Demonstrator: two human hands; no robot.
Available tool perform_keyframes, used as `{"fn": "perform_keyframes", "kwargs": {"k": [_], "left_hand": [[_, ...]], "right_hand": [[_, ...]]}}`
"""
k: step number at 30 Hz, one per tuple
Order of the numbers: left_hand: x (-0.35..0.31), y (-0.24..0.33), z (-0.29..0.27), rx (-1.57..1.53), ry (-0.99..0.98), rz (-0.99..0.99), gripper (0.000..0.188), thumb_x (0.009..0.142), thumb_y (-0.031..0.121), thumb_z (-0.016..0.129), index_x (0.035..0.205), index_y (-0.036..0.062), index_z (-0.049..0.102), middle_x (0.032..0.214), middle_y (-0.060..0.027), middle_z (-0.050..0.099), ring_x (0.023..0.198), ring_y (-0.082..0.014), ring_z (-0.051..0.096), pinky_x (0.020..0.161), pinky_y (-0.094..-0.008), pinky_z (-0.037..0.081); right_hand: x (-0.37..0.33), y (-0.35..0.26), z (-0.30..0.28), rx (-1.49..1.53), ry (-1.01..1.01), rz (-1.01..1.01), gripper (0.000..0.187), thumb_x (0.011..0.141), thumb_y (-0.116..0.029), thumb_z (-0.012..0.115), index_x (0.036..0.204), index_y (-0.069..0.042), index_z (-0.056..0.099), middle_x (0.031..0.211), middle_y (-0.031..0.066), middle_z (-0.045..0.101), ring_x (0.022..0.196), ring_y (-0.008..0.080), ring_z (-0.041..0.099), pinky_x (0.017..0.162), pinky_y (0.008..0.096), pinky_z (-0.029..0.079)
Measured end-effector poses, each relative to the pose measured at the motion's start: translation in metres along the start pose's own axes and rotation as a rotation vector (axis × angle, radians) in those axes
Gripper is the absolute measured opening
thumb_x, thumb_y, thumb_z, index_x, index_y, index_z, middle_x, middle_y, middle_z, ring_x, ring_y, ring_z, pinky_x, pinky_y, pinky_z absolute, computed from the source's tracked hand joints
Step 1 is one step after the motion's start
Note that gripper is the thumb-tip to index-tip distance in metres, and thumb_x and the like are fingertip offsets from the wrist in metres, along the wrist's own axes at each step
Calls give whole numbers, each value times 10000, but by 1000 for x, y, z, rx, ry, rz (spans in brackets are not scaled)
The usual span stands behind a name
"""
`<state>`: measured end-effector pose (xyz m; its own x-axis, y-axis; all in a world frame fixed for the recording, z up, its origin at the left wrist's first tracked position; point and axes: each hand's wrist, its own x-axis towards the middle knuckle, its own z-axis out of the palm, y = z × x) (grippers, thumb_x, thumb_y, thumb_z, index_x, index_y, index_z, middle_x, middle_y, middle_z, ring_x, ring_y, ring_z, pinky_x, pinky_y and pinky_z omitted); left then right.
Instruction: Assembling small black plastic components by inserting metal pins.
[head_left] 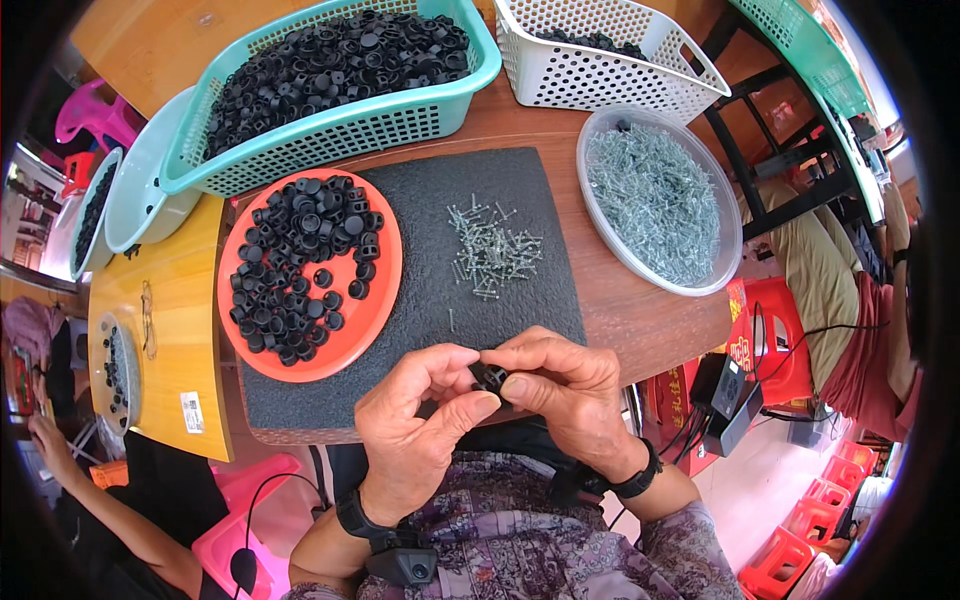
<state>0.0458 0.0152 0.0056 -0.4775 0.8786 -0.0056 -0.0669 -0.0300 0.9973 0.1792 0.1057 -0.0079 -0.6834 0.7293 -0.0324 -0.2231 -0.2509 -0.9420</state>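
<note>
Above the near edge of the dark mat [410, 220], a small black plastic cap [490, 377] sits between my fingertips. My left hand [420, 410] pinches it from one side, with thumb and index finger against it. From the other side my right hand [565, 385] grips it with its thumb and index finger. Whether a screw is also in my fingers is hidden. One loose screw [451, 320] lies just beyond my hands, and a pile of screws [492, 245] lies farther up the mat. At left, a red-orange plate [375, 330] carries many black caps.
A green basket [340, 130] heaped with black parts and a white basket [610, 85] stand at the back. A clear tub [725, 270] of screws is on the right. Another person's arm [110, 510] shows at lower left. Red stools [780, 560] stand at lower right.
</note>
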Motion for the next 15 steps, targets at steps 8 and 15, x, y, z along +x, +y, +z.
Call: {"fn": "perform_keyframes", "kwargs": {"k": [8,15], "left_hand": [[3,3,-7,45,-72,-67,306,762,44,731,1033,-5,599,792,-13,618,725,-60,574,649,-206,482],[4,8,-2,-162,-44,-193,344,711,-24,747,1021,-33,598,827,-23,597,733,-65,558,665,-186,468]], "right_hand": [[-3,2,-1,59,6,18,239,792,108,600,1006,20,663,921,62,611,845,96,571,727,213,484],[-1,-3,0,-206,7,-76,237,784,103,605,994,13,666,865,65,611,803,103,563,688,219,454]]}}
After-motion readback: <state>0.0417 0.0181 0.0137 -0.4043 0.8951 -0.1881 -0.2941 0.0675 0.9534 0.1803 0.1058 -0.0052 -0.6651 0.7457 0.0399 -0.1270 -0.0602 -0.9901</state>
